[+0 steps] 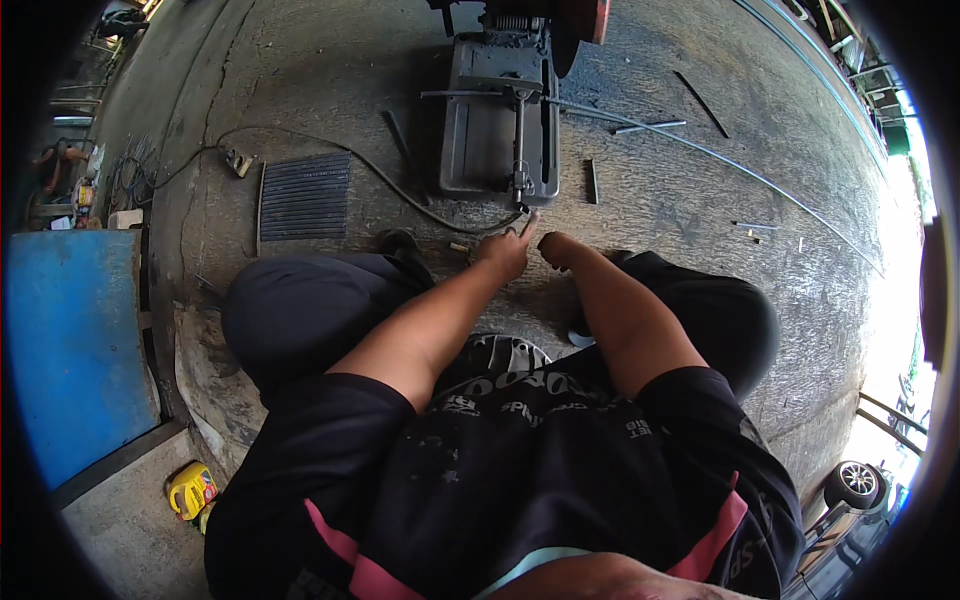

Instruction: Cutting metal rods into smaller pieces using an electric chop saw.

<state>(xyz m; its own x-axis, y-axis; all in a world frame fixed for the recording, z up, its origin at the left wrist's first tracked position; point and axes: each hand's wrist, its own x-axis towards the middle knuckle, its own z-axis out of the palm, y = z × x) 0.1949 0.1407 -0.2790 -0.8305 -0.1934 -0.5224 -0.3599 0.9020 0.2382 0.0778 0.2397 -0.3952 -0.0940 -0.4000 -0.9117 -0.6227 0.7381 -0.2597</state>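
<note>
My left hand [505, 252] is just in front of the cut-off saw's grey base [480, 150]. Its index finger is stretched toward the crank end of the clamp screw [520, 150]; whether it touches the crank is hard to make out. Beside it on the right, my right hand [556, 250] is low over the concrete with its fingers curled under, so anything inside them is hidden. A thin metal rod [690, 138] runs from the saw's clamp out to the right. The abrasive disc [566, 45] stands above the base's far end, partly cut off by the frame.
A row of cut dark bars [304, 197] lies at left, near the black power cable [375, 168]. Loose metal pieces [592, 182] are scattered right of the saw. A blue panel [80, 330] and a yellow jug [190, 490] are at far left. My bent knees flank my arms.
</note>
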